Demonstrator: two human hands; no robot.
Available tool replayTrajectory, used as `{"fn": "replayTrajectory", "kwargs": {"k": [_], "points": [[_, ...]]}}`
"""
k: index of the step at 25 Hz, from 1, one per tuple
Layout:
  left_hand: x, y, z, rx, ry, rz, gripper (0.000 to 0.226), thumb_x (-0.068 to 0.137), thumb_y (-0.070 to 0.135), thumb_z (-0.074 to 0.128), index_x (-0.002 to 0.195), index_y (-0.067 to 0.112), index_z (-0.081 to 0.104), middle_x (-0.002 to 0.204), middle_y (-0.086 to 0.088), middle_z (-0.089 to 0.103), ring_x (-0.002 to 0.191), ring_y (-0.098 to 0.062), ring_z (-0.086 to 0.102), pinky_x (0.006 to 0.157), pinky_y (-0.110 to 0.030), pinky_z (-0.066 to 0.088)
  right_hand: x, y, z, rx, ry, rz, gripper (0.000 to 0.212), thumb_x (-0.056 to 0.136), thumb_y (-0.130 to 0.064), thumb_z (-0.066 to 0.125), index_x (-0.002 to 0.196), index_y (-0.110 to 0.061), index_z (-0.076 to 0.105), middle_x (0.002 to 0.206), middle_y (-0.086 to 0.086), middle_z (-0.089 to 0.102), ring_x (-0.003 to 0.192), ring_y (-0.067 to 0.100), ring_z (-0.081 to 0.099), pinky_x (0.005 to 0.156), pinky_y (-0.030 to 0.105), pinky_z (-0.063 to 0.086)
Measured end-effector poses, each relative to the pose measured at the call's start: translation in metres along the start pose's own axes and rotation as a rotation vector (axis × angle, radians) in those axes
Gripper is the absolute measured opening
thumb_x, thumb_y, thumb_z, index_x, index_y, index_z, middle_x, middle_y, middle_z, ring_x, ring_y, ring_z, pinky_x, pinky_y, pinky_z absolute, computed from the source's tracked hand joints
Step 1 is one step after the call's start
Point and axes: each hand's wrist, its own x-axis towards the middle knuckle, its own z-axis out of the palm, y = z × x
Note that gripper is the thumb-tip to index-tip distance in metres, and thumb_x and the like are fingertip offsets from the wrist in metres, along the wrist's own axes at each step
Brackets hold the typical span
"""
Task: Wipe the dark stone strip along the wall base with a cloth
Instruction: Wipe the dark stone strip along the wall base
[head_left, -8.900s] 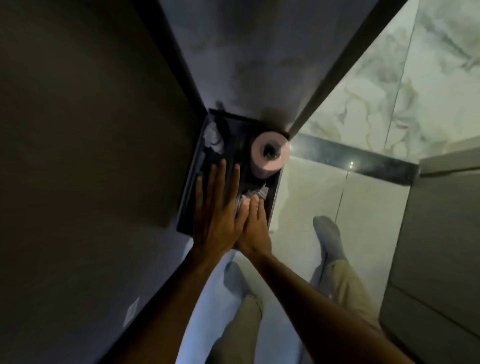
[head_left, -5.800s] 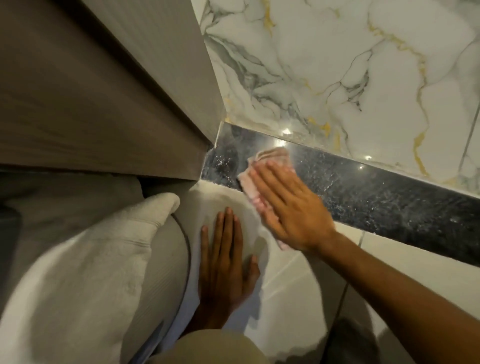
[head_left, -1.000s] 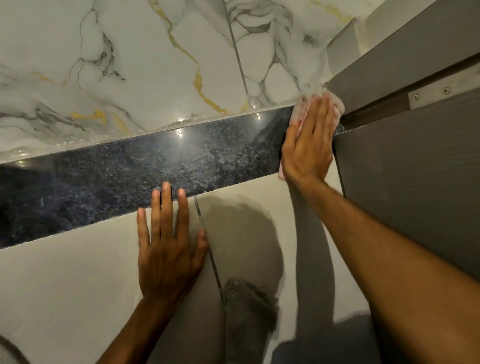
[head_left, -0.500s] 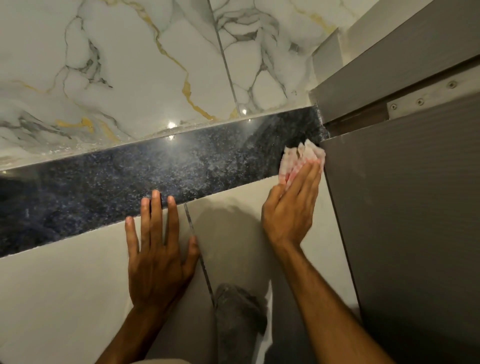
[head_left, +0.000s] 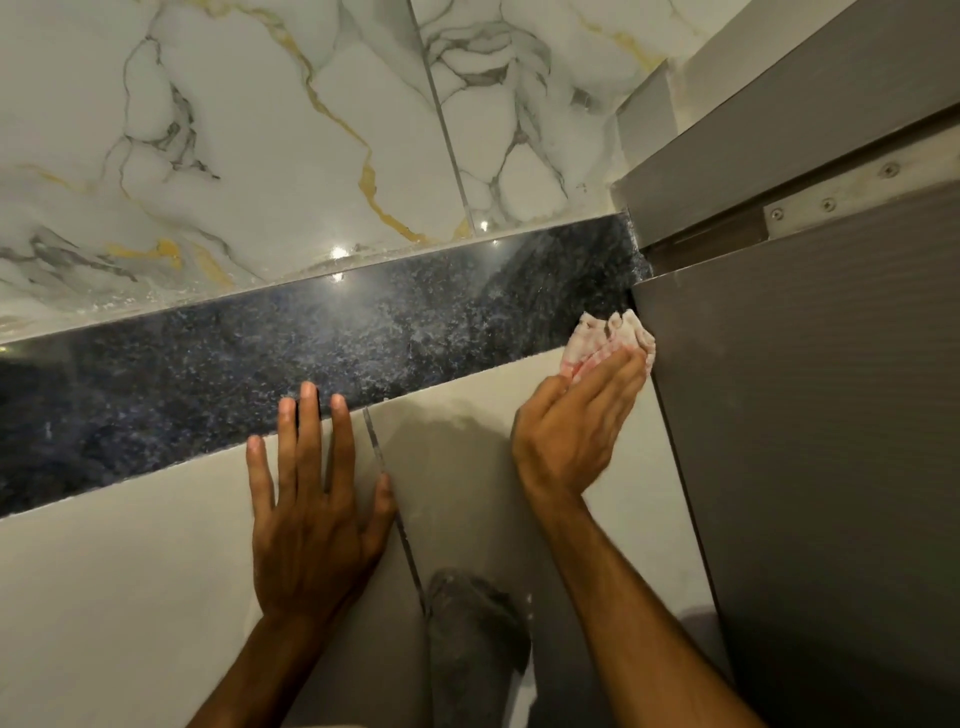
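Observation:
A dark speckled stone strip runs along the wall base, from the left edge up to a grey cabinet on the right. My right hand holds a crumpled white-and-pink cloth at the strip's lower right end, beside the cabinet edge. The cloth sticks out past my fingertips and touches the strip's bottom edge. My left hand lies flat on the pale floor tile, fingers spread, with the fingertips just reaching the strip.
White marble wall tiles with gold and grey veins rise above the strip. A grey cabinet closes off the right side. My grey-socked foot rests on the pale floor between my arms.
My right hand has drawn the cloth down from the strip's upper right corner to its lower edge by the cabinet. My left hand stays flat on the floor.

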Motion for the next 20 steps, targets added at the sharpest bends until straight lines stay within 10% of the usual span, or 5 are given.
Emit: {"fn": "replayTrajectory", "kwargs": {"k": [6, 20], "points": [[0.007, 0.002, 0.002, -0.017, 0.024, 0.012, 0.083, 0.112, 0.054, 0.030, 0.177, 0.005, 0.011, 0.185, -0.022, 0.008, 0.173, -0.039, 0.007, 0.140, -0.058, 0.001, 0.114, -0.074, 0.006, -0.057, 0.019, -0.139, 0.076, 0.116, -0.033, 0.035, 0.175, 0.003, 0.001, 0.185, 0.023, -0.001, 0.175, 0.036, 0.000, 0.145, 0.046, 0.005], [-0.002, -0.001, 0.004, -0.023, 0.009, 0.004, 0.085, 0.111, 0.054, 0.033, 0.176, 0.004, 0.013, 0.185, -0.022, 0.009, 0.173, -0.039, 0.007, 0.140, -0.059, 0.003, 0.051, -0.082, 0.011, -0.005, -0.027, -0.034, 0.080, 0.115, -0.035, 0.043, 0.176, -0.001, 0.004, 0.185, 0.025, -0.002, 0.174, 0.041, 0.000, 0.144, 0.051, 0.011]]}}
